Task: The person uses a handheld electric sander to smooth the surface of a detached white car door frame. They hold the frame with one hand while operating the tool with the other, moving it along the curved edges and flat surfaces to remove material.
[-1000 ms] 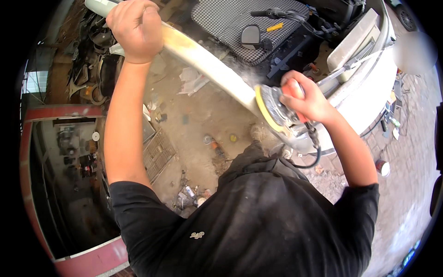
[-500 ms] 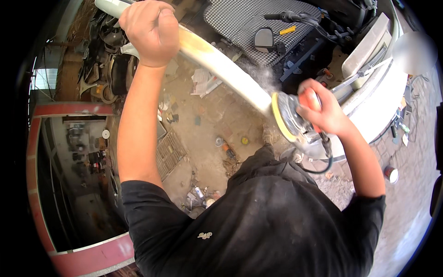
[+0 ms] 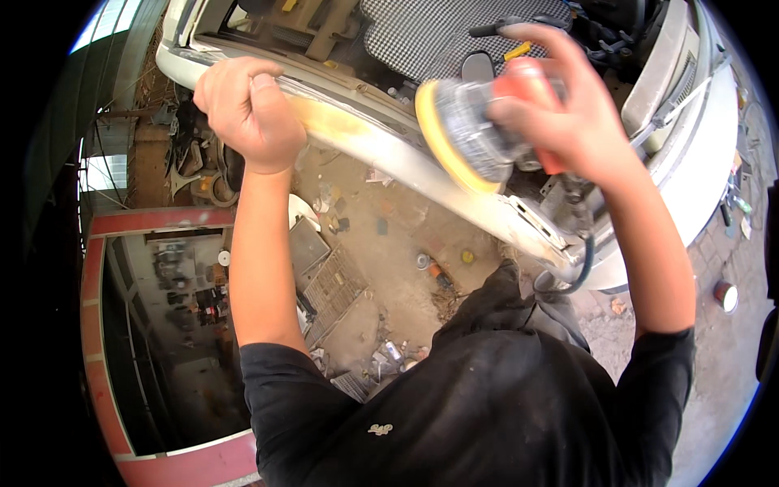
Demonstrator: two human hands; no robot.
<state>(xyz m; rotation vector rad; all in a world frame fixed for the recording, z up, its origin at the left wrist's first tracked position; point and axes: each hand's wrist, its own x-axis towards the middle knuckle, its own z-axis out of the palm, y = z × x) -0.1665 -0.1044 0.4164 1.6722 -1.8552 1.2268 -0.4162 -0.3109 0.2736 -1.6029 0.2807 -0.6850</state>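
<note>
A long white vehicle panel edge [image 3: 398, 154] runs from upper left to lower right, with a yellowish patch [image 3: 329, 118] on its paint. My left hand [image 3: 251, 118] is closed over this edge near its upper end. My right hand [image 3: 572, 122] grips a red-and-grey disc sander [image 3: 523, 89], blurred by motion. Its round yellow pad [image 3: 454, 146] is tilted on edge above the panel; whether they touch, I cannot tell. A dark cord [image 3: 588, 260] hangs from the sander. Beyond it, a mirror [image 3: 477, 66] lies on a black-and-white checked cover [image 3: 422, 40].
Loose debris and a grille-like panel [image 3: 333, 284] lie on the dusty floor. On the left stands a red-framed opening [image 3: 96, 325]. A can [image 3: 725, 296] sits on the paving at right, beside the white vehicle body [image 3: 698, 187]. A yellow object [image 3: 516, 51] lies near the mirror.
The sander in my right hand has moved up and left across the view. My left hand stays on the panel edge. More of the vehicle interior shows at the top as the view has shifted.
</note>
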